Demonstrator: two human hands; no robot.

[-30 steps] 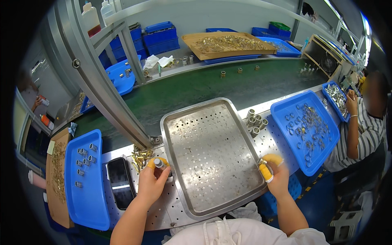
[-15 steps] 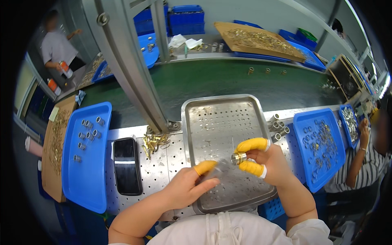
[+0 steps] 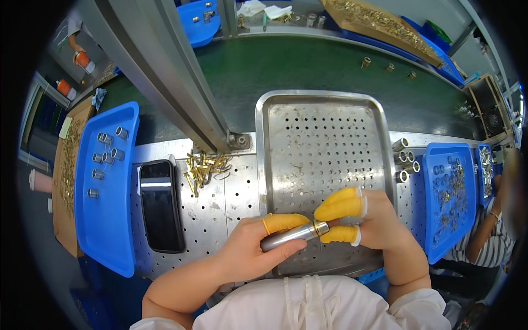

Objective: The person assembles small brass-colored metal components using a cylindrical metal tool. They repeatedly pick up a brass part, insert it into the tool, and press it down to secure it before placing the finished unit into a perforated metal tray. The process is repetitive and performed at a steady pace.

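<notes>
A smooth grey metal cylinder (image 3: 283, 238) lies slantwise in my left hand (image 3: 247, 247), pinched between the thumb and a forefinger in a yellow finger cot. Its right end meets a short silver fitting with a brass-coloured ring (image 3: 321, 227). My right hand (image 3: 379, 220) grips that fitting between yellow-covered fingertips. Whether the cylinder sits inside the fitting or only touches it, I cannot tell. Both hands are above the near part of a perforated steel tray (image 3: 324, 98).
Left of the tray are brass pieces (image 3: 203, 170), a black phone (image 3: 158, 209) and a blue tray (image 3: 104, 220) with metal sleeves. On the right, several steel sleeves (image 3: 406, 159) stand beside a blue tray of rings (image 3: 451, 242). A metal post (image 3: 170, 71) rises before the green belt (image 3: 297, 60).
My left hand, blurred before, is now steady, with the grey cylinder clearly visible and brought against the fitting. My right hand still grips the fitting. The whole view has shifted.
</notes>
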